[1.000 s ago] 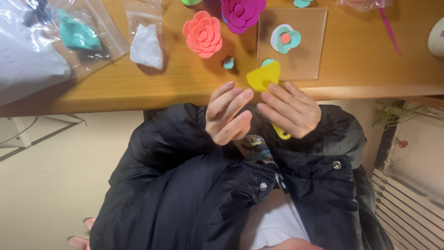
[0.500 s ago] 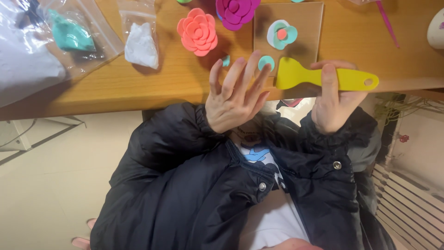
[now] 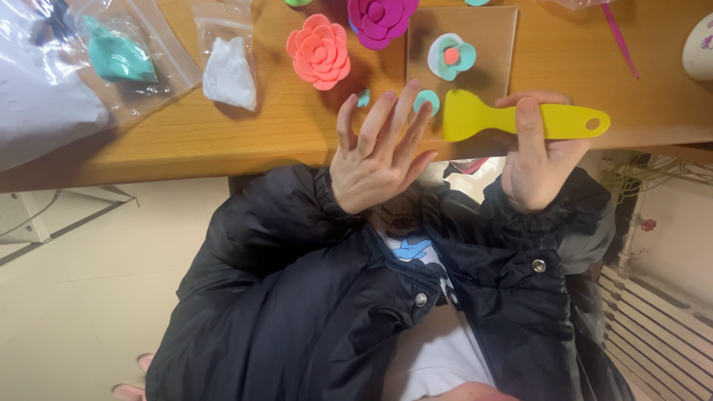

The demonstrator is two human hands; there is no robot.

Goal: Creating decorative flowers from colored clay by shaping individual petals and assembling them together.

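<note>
1. Head view, looking straight down: my right hand is clamped around the handle of a yellow plastic scraper, thumb pressed across the top of the handle, the other fingers curled behind it. The scraper lies level, its wide blade pointing toward my left hand and its holed end sticking out past the far side of the right hand.

2. My left hand is empty, fingers spread and stretched upward, palm turned away from me. Its fingertips sit just beside the scraper's blade, apart from it as far as I can tell.

3. Right at the left fingertips there's a small teal clay disc on the wooden table, and a smaller teal bit just beside the index finger.

4. Beyond the fingertips, a brown square board lies on the table, carrying a little pale-blue flower with a coral centre.

5. Farther out from the left hand: a coral clay rose, and a magenta rose next to it, partly cut off by the frame edge.

6. Off to the outer side of the left hand, a small clear bag with white clay, then a larger clear bag holding teal clay.

7. Both wrists come out of a black puffy jacket below the hands.
</note>
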